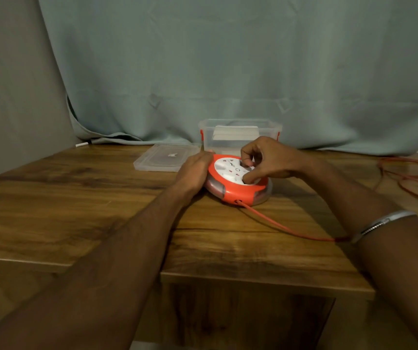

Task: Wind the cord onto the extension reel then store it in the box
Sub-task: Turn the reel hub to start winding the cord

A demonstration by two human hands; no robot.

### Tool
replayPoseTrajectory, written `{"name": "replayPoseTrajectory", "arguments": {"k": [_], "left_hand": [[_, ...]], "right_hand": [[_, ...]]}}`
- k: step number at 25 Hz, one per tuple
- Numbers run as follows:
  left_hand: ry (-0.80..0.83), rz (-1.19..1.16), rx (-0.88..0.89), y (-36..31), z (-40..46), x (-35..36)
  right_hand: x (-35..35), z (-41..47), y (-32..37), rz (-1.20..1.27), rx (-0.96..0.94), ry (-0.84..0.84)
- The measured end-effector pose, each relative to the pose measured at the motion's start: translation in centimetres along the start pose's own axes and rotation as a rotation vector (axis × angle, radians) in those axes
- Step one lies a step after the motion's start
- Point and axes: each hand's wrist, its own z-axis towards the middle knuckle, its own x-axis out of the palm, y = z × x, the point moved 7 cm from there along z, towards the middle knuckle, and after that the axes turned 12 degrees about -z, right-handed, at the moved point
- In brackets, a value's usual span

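A: Where is the extension reel (238, 181) sitting?

B: It is lying flat on the counter (76, 210), toward the far edge and around the middle of it, just in front of the clear box (240, 133). The box is standing open at the far edge, and its lid (165, 160) is lying flat to the left of it.

A: What are the hands doing?

B: The left hand (195, 170) is pressing against the reel's left rim, its grip curled lightly around the orange edge. The right hand (271, 160) is resting on the white socket face, its grip narrow, fingers bent down onto the face; whether it is pinching a knob I cannot tell.

A: And the cord (291, 228)?

B: It is coming out of the reel's near side and running right across the counter, passing under the right forearm by a metal bracelet (382, 222). More orange loops are lying near the right edge. A pale curtain (228, 59) is hanging behind the counter.
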Motion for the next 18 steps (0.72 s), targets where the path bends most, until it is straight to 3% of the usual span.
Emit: {"name": "replayPoseTrajectory", "arguments": {"k": [8, 14, 18], "left_hand": [[-0.060, -0.152, 0.026, -0.7, -1.0, -0.5], [-0.050, -0.240, 0.017, -1.2, -1.3, -0.5], [-0.062, -0.232, -0.025, -0.9, -1.4, -0.8]], "right_hand": [[0.1, -0.9, 2.3, -0.147, 0.076, -0.123], [-0.8, -0.7, 3.2, -0.089, -0.006, -0.229], [-1.5, -1.0, 2.9, 0.035, -0.078, -0.117]]}}
